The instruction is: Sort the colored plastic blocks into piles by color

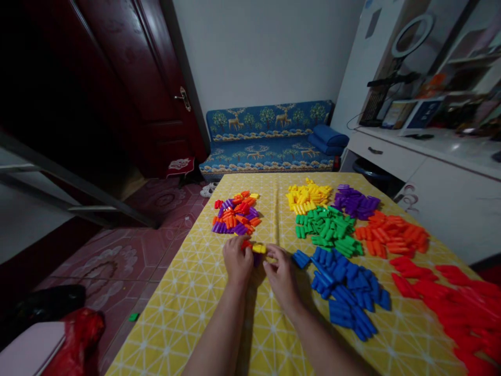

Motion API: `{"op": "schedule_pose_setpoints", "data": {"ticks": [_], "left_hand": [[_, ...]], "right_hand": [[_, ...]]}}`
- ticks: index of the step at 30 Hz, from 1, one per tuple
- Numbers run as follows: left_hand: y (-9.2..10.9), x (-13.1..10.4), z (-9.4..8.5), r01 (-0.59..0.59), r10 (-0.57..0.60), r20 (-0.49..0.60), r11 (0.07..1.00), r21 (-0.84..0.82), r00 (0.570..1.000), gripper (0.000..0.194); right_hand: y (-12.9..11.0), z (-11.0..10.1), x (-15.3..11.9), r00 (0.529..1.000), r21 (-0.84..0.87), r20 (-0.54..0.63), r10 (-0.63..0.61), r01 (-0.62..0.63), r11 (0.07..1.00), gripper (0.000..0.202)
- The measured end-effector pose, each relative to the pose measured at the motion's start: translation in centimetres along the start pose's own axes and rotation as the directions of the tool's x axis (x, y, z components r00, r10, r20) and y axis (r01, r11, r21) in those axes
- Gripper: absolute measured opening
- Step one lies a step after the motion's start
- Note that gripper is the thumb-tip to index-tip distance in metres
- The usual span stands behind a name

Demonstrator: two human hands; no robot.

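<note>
Between my two hands, just in front of the mixed pile, are small plastic pieces: a yellow piece (259, 248), a red piece (246, 244) and a purple piece (257, 259). My left hand (238, 261) is closed around the red end of them. The fingers of my right hand (279, 267) are bent and apart, with the fingertips by the yellow piece's right end. A mixed pile (236, 213) of red, orange and purple pieces lies just beyond my left hand. Blue pieces (344, 284) lie to the right of my right hand.
The yellow patterned tablecloth (183, 313) also bears piles of yellow (309, 196), green (329, 228), purple (355, 202), orange (391, 234) and red pieces (457, 303). Behind the table stands a blue sofa (262, 149). A white cabinet (399, 162) is at the right.
</note>
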State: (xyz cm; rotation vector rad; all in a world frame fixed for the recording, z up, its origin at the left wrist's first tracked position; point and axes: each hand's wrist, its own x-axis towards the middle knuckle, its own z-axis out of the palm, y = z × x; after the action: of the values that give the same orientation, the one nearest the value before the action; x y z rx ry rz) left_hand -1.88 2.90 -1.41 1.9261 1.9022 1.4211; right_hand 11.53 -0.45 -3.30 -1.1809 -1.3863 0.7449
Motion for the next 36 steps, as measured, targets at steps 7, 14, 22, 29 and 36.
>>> {"op": "schedule_pose_setpoints", "data": {"ticks": [7,14,22,29,36], "left_hand": [[-0.2,0.3,-1.1,-0.154,0.147,0.274,0.988,0.004,0.950,0.053],[-1.1,0.3,-0.6,-0.070,0.123,0.254,0.975,-0.210,0.959,0.041],[0.3,0.2,0.1,0.348,-0.194,0.294,0.646,-0.680,0.936,0.046],[0.7,0.6,-0.2,0.396,-0.285,0.277,0.605,-0.691,0.918,0.054],[0.4,0.2,-0.5,0.295,-0.271,0.122,0.819,-0.492,0.955,0.037]], "right_hand": [[0.3,-0.4,0.8,0.986,-0.157,0.147,-0.080,0.103,0.982,0.075],[0.2,-0.9,1.6,0.995,-0.144,0.101,-0.015,0.029,0.989,0.031],[-0.1,-0.9,1.3,0.980,0.220,0.020,0.200,-0.200,0.955,0.037],[-1.1,-1.2,1.5,0.975,0.254,-0.025,0.222,-0.209,0.944,0.039],[-1.3,-1.5,1.5,0.960,0.367,-0.038,0.279,-0.246,0.897,0.039]]}}
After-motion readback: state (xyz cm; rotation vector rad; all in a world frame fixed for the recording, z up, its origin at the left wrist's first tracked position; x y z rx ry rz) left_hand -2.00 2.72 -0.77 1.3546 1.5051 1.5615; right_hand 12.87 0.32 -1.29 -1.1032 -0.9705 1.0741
